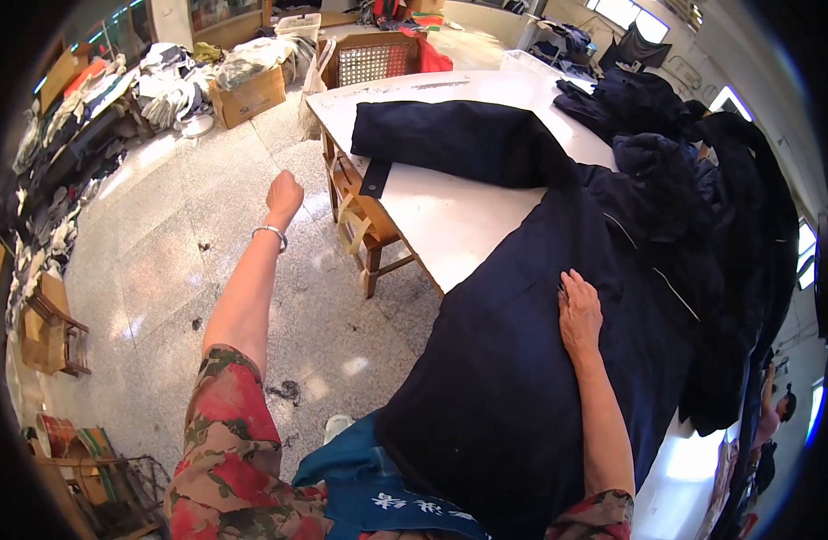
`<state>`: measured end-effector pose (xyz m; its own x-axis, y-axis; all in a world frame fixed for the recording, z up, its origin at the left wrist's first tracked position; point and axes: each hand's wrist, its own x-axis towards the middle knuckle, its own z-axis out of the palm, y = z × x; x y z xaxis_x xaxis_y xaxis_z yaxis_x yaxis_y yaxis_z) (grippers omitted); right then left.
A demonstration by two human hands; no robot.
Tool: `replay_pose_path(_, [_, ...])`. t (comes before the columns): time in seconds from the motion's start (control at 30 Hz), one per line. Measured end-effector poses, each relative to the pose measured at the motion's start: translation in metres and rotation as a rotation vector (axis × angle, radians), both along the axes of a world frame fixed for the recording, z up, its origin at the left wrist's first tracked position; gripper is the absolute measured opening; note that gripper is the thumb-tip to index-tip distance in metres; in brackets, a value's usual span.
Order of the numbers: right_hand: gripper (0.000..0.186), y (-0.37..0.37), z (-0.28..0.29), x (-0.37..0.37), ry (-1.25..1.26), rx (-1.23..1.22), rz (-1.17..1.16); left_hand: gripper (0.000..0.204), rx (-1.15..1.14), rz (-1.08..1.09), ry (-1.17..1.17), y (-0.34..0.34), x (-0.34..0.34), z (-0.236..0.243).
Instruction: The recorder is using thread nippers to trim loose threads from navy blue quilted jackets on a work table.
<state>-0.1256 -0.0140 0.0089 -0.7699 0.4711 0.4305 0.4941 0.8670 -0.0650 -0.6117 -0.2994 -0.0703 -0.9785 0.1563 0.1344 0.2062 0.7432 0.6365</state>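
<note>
A dark navy jacket (513, 333) lies spread over the near part of a white table (450, 216) and hangs down toward my body. One sleeve (450, 135) stretches out to the far left, with a dark strip with snaps (374, 178) beside its end. My right hand (580, 315) rests on the jacket, fingers extended and lying flat. Held out to the left, above the floor and away from the cloth, my left hand (285, 194) is closed. Whatever its fingers may hold is hidden.
More dark garments (652, 108) are heaped at the table's far right. A wooden stool (369, 234) stands under the left edge, and a chair (373, 61) behind the table. Cloth piles and a cardboard box (249, 95) lie at the far left. A person (783, 405) is at the right.
</note>
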Motion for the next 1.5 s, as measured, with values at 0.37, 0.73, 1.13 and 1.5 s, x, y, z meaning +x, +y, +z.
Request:
replay_pose_path(0.37, [0.034, 0.0, 0.004, 0.002, 0.027, -0.005, -0.03, 0.048, 0.088, -0.46, 0.856, 0.098, 0.056, 0.103])
replay_pose_path(0.73, [0.033, -0.004, 0.007, 0.001, 0.029, -0.055, -0.079, 0.023, 0.233, -0.517, 0.697, 0.123, 0.048, 0.092])
replay_pose_path(1.13, [0.032, -0.003, 0.006, 0.001, 0.027, -0.049, -0.076, 0.006, 0.284, -0.501, 0.899, 0.11, 0.074, 0.103])
replay_pose_path(1.5, [0.033, -0.004, 0.006, 0.0, 0.032, -0.071, -0.067, 0.012, -0.034, -0.536, 0.999, 0.12, 0.069, 0.098])
